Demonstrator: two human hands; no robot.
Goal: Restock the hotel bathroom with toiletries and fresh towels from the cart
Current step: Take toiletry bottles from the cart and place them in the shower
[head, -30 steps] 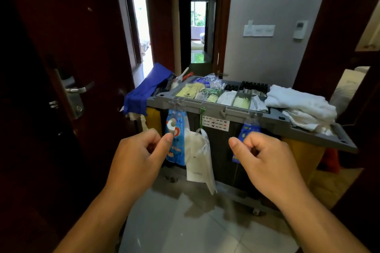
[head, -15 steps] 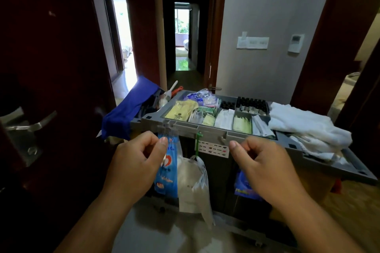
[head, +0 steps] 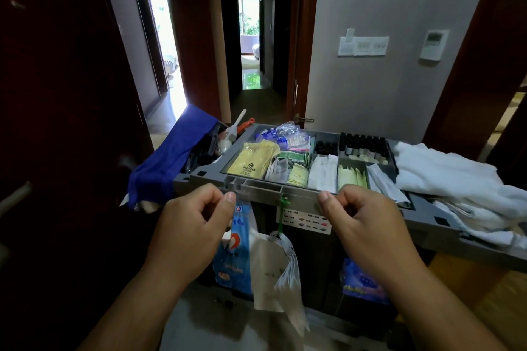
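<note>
Standing at the cart [head: 265, 189], the person looks to be at the picking stage; nothing for the bathroom has been lifted yet. On the far left a blue cloth [head: 168, 162] hangs over the cart's end. Next comes the left hand [head: 188, 225], raised in front of the grey front rim, fingers curled into a loose fist that holds nothing I can see, the thumb tip close to the rim. Below it a blue bag [head: 232, 253] and a white plastic bag [head: 273, 271] hang from the rim. In the top tray lie the toiletries: a yellow packet [head: 252, 162], small sachets [head: 323, 174] beside it, and dark little bottles [head: 362, 145] in the back compartment. The right hand [head: 368, 225] matches the left, curled and empty, thumb near the rim. Furthest right, the white towels [head: 445, 179] lie heaped on the cart's top. I judge the next move calls for uncurling one hand and reaching over the rim into a compartment, or across to the towels.
</note>
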